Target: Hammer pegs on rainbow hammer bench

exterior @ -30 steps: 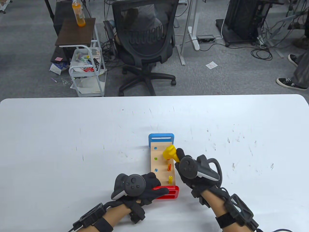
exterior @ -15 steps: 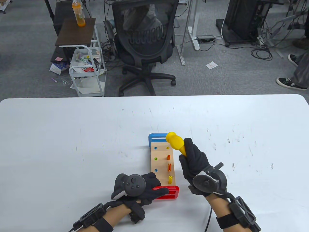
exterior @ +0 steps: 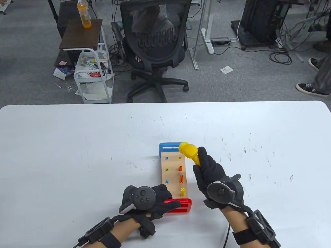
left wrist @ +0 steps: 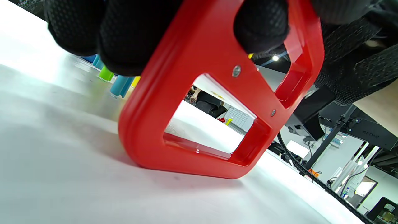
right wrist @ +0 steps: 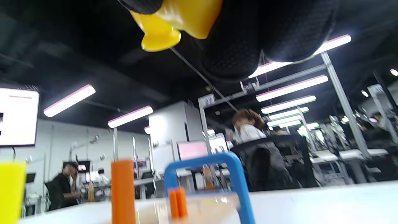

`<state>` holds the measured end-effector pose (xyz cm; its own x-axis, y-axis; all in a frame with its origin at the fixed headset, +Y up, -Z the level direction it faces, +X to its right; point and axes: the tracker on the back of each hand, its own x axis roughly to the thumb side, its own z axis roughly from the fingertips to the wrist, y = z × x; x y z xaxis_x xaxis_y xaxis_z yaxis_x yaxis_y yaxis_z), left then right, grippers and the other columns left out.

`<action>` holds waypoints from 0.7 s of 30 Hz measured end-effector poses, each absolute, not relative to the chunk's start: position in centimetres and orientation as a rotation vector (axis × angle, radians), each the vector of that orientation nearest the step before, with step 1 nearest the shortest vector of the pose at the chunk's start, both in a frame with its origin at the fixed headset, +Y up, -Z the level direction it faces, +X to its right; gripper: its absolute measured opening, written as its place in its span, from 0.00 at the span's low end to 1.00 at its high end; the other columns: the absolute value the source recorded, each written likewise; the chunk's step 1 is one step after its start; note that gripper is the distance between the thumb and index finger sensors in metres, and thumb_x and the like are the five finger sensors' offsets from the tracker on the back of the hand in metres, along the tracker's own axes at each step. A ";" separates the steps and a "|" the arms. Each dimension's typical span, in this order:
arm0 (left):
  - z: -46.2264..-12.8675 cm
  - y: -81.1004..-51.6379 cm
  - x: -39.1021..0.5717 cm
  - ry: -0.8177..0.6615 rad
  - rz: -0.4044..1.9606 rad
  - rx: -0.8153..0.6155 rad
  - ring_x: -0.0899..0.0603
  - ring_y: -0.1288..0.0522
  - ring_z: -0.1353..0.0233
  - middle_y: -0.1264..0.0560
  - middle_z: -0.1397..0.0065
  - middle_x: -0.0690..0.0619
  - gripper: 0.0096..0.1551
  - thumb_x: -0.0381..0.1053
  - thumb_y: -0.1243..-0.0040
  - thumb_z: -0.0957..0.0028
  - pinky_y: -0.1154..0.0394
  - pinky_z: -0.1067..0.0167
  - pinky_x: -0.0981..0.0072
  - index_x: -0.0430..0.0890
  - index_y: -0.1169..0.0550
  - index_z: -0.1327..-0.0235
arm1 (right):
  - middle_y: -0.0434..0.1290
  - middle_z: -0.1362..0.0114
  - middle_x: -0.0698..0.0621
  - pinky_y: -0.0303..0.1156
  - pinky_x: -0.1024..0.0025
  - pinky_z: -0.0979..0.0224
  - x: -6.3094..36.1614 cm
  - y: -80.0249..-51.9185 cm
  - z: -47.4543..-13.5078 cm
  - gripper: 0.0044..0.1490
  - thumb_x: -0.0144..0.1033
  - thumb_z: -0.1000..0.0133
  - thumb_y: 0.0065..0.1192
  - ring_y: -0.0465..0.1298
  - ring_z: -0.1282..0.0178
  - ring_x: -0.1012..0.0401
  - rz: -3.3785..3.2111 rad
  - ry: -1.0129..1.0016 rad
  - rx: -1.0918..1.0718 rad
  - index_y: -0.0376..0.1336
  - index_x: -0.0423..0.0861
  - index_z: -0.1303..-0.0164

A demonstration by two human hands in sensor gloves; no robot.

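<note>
The hammer bench (exterior: 172, 178) lies on the white table, its wooden top between a blue end (exterior: 169, 147) and a red end (exterior: 184, 205). Two orange pegs (exterior: 180, 168) and a yellow peg (exterior: 182, 191) stand up on its right row; the left row's pegs sit flush. My left hand (exterior: 157, 200) grips the red end (left wrist: 217, 93) from above. My right hand (exterior: 207, 168) holds the yellow hammer (exterior: 190, 152) by its handle, raised, its head over the bench's far right corner. The right wrist view shows the hammer (right wrist: 177, 21) above the orange pegs (right wrist: 122, 189) and the blue end (right wrist: 233, 174).
The white table (exterior: 77, 155) stretches wide to the left, right and behind the bench. Beyond its far edge stand an office chair (exterior: 155, 46) and a small cart (exterior: 93, 77) on the floor.
My right hand lifted the hammer off the far orange peg and swung it up and back toward the blue end; since half a second ago it has barely moved. The left hand stayed still.
</note>
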<state>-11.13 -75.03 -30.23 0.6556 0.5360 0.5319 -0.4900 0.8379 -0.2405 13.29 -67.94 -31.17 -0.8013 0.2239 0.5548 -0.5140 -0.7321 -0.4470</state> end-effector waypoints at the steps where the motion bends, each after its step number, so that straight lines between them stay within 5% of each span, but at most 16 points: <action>1: -30.2 -75.0 -11.1 -0.627 0.582 -0.077 0.41 0.18 0.51 0.24 0.46 0.52 0.34 0.81 0.51 0.50 0.25 0.35 0.37 0.53 0.15 0.67 | 0.60 0.24 0.33 0.72 0.42 0.33 13.2 -67.9 -31.0 0.45 0.36 0.34 0.39 0.76 0.42 0.47 2.492 -0.885 0.690 0.27 0.30 0.19; 4: -30.2 -75.0 -11.1 -0.627 0.581 -0.077 0.41 0.18 0.51 0.24 0.46 0.52 0.34 0.80 0.50 0.50 0.25 0.35 0.37 0.53 0.15 0.67 | 0.56 0.23 0.32 0.71 0.41 0.31 12.7 -68.8 -31.1 0.47 0.35 0.34 0.38 0.75 0.40 0.47 2.517 -0.879 0.745 0.23 0.30 0.22; 6: -30.2 -75.0 -11.1 -0.626 0.581 -0.077 0.41 0.18 0.51 0.24 0.46 0.52 0.34 0.81 0.51 0.50 0.25 0.35 0.36 0.53 0.15 0.67 | 0.65 0.27 0.32 0.76 0.46 0.38 12.2 -69.8 -31.5 0.44 0.36 0.34 0.41 0.79 0.49 0.52 2.618 -0.780 0.763 0.33 0.30 0.17; 7: -30.2 -75.0 -11.1 -0.626 0.582 -0.077 0.41 0.18 0.51 0.24 0.46 0.53 0.35 0.81 0.51 0.51 0.25 0.35 0.37 0.53 0.15 0.67 | 0.75 0.35 0.33 0.81 0.50 0.48 11.4 -70.3 -32.6 0.42 0.38 0.34 0.48 0.83 0.60 0.55 2.793 -0.494 0.757 0.46 0.29 0.16; 8: -30.2 -75.0 -11.1 -0.626 0.582 -0.077 0.41 0.18 0.51 0.24 0.46 0.52 0.34 0.81 0.51 0.51 0.25 0.35 0.36 0.53 0.15 0.67 | 0.76 0.35 0.35 0.82 0.52 0.51 10.7 -71.4 -33.8 0.44 0.41 0.34 0.46 0.83 0.63 0.57 3.000 0.140 0.662 0.44 0.24 0.17; 9: -30.2 -75.1 -11.1 -0.626 0.583 -0.077 0.41 0.18 0.51 0.24 0.46 0.52 0.34 0.81 0.50 0.51 0.25 0.35 0.37 0.53 0.15 0.67 | 0.65 0.25 0.41 0.78 0.57 0.36 11.3 -70.8 -33.1 0.45 0.46 0.29 0.34 0.79 0.51 0.61 3.006 0.421 0.545 0.30 0.31 0.15; 10: -30.2 -75.1 -11.1 -0.626 0.585 -0.077 0.41 0.18 0.51 0.24 0.46 0.52 0.35 0.81 0.50 0.50 0.25 0.35 0.36 0.53 0.15 0.67 | 0.68 0.28 0.40 0.78 0.55 0.38 11.1 -70.2 -32.6 0.43 0.44 0.30 0.38 0.80 0.52 0.59 2.978 0.141 0.597 0.36 0.31 0.15; 11: -30.2 -75.0 -11.1 -0.626 0.583 -0.078 0.41 0.18 0.51 0.24 0.46 0.52 0.34 0.81 0.51 0.50 0.25 0.35 0.36 0.53 0.15 0.67 | 0.74 0.34 0.37 0.80 0.51 0.46 11.4 -70.2 -32.5 0.42 0.42 0.34 0.47 0.82 0.58 0.56 2.830 -0.376 0.617 0.47 0.31 0.16; 12: -30.2 -75.0 -11.1 -0.626 0.581 -0.077 0.41 0.18 0.51 0.24 0.46 0.52 0.34 0.81 0.51 0.51 0.25 0.35 0.37 0.53 0.15 0.67 | 0.75 0.36 0.34 0.80 0.47 0.49 11.5 -69.7 -32.2 0.42 0.39 0.35 0.50 0.83 0.61 0.53 2.697 -0.623 0.650 0.49 0.28 0.17; 17: -30.2 -75.0 -11.1 -0.625 0.583 -0.076 0.41 0.18 0.51 0.24 0.46 0.52 0.34 0.81 0.50 0.50 0.25 0.35 0.36 0.53 0.15 0.67 | 0.64 0.26 0.34 0.75 0.44 0.36 12.3 -68.4 -31.2 0.45 0.38 0.34 0.42 0.79 0.46 0.50 2.645 -0.823 0.692 0.33 0.31 0.17; 21: -30.2 -75.0 -11.1 -0.624 0.584 -0.076 0.41 0.18 0.51 0.24 0.46 0.52 0.34 0.81 0.50 0.50 0.25 0.35 0.36 0.53 0.15 0.67 | 0.61 0.25 0.33 0.74 0.44 0.35 12.3 -69.6 -31.5 0.44 0.36 0.34 0.40 0.78 0.45 0.50 2.627 -0.780 0.720 0.31 0.31 0.18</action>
<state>-11.11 -75.05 -30.23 0.6568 0.5369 0.5295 -0.4923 0.8372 -0.2382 12.31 -69.62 -31.45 -0.8268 0.1443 0.5437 -0.4176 -0.8051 -0.4213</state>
